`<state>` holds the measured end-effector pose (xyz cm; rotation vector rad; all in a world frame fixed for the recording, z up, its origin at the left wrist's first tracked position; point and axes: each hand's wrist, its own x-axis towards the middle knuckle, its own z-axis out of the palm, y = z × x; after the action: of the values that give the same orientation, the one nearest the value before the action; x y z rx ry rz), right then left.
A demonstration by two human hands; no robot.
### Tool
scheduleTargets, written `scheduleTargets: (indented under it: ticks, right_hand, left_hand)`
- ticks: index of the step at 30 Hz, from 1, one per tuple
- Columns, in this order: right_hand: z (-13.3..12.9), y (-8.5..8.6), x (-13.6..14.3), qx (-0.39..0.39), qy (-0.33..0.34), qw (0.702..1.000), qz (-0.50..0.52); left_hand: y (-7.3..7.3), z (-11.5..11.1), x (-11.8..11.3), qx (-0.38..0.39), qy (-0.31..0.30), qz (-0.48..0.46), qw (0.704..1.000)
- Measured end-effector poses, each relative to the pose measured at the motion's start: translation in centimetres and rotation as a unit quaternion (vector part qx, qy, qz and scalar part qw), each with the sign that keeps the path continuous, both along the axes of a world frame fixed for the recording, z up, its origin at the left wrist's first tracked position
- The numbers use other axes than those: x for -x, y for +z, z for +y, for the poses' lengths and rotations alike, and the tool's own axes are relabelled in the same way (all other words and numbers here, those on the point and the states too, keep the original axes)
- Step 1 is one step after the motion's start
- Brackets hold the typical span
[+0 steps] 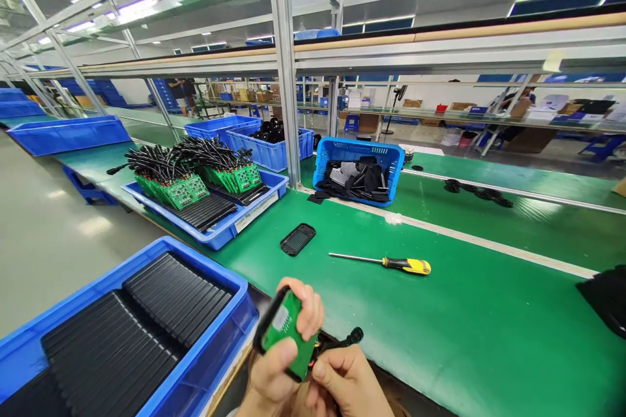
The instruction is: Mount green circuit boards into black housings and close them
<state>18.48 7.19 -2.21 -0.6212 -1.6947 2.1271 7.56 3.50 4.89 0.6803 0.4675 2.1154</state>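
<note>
At the table's front edge, my left hand [278,365] is wrapped round a black housing [267,320] with a green circuit board [293,322] in it; the board sticks out toward the lower right. My right hand [347,374] is closed in a pinch on the wires at the board's lower end. From there a black cable [349,339] with a round connector points to the right. On the green table [469,326] lie a ribbed black cover [298,239] and a yellow-handled screwdriver [405,265].
Blue trays hold black ribbed housings [180,293] at lower left and green boards with cables [183,190] behind. A blue basket [398,169] of black pieces stands beside a metal post [283,78]. Black rings [476,191] and a black bag [606,300] are at right.
</note>
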Motion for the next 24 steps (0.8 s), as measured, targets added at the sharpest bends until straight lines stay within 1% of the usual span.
scheduleTargets:
  ticks: [1,2,3,4,5,6,7,10,11,12,13,14,16,17,18,20,22,23,24]
  right_hand:
    - [0.2,0.7,-0.4,-0.104,-0.014,0.995,-0.002]
    - [0.4,1.3,-0.9,-0.225,-0.046,0.973,0.006]
    - [0.6,1.9,-1.3,-0.344,-0.089,0.935,0.02]
    - [0.8,2.3,-1.7,-0.438,-0.136,0.888,0.035]
    - [1.0,2.5,-1.9,-0.495,-0.172,0.851,0.043]
    - [1.1,2.7,-2.0,-0.511,-0.191,0.837,0.046]
    - [1.2,2.7,-1.9,-0.498,-0.187,0.846,0.04]
    - [1.2,2.2,-1.4,-0.38,-0.126,0.916,0.002]
    - [1.3,2.1,-1.2,-0.362,-0.116,0.925,-0.006]
    - [1.4,2.0,-1.2,-0.374,-0.119,0.92,-0.003]
    - [1.6,2.1,-1.2,-0.411,-0.128,0.902,0.009]
    - [1.9,2.3,-1.3,-0.463,-0.138,0.875,0.029]
    - [2.6,3.0,-1.7,-0.569,-0.144,0.806,0.072]
    - [3.0,3.4,-2.0,-0.608,-0.139,0.777,0.086]
    - [3.3,3.9,-2.2,-0.637,-0.126,0.755,0.09]
    - [3.8,4.7,-2.6,-0.678,-0.092,0.724,0.084]
    - [4.0,5.0,-2.7,-0.706,-0.061,0.702,0.072]
    - [4.0,4.9,-2.7,-0.709,-0.056,0.699,0.071]
    - [3.9,4.8,-2.7,-0.701,-0.062,0.706,0.077]
  left_hand:
    - [0.2,0.2,0.3,-0.005,-0.01,-0.016,1.0]
    - [0.4,0.4,0.7,-0.007,-0.017,-0.04,0.999]
    - [0.5,0.5,1.0,-0.005,-0.019,-0.065,0.998]
    - [0.7,0.6,1.2,-0.003,-0.02,-0.09,0.996]
    - [0.8,0.6,1.4,-0.001,-0.025,-0.107,0.994]
    - [0.8,0.5,1.5,0.0,-0.028,-0.12,0.992]
    - [0.8,0.5,1.5,0.001,-0.032,-0.128,0.991]
    - [0.7,0.2,1.2,0.012,-0.052,-0.135,0.989]
    - [0.6,0.1,1.1,0.018,-0.058,-0.135,0.989]
    - [0.5,0.0,1.1,0.023,-0.063,-0.136,0.988]
    - [0.3,0.0,1.0,0.027,-0.068,-0.14,0.988]
    - [0.1,-0.1,1.0,0.03,-0.07,-0.146,0.986]
    - [-0.3,-0.1,1.0,0.035,-0.078,-0.164,0.983]
    - [-0.5,-0.2,1.1,0.038,-0.084,-0.174,0.98]
    - [-0.6,-0.2,1.1,0.04,-0.09,-0.184,0.978]
    - [-0.7,-0.3,1.0,0.042,-0.096,-0.201,0.974]
    - [-0.7,-0.3,0.9,0.039,-0.096,-0.213,0.972]
    - [-0.6,-0.2,0.9,0.036,-0.094,-0.214,0.972]
    - [-0.6,-0.2,0.8,0.033,-0.092,-0.211,0.973]
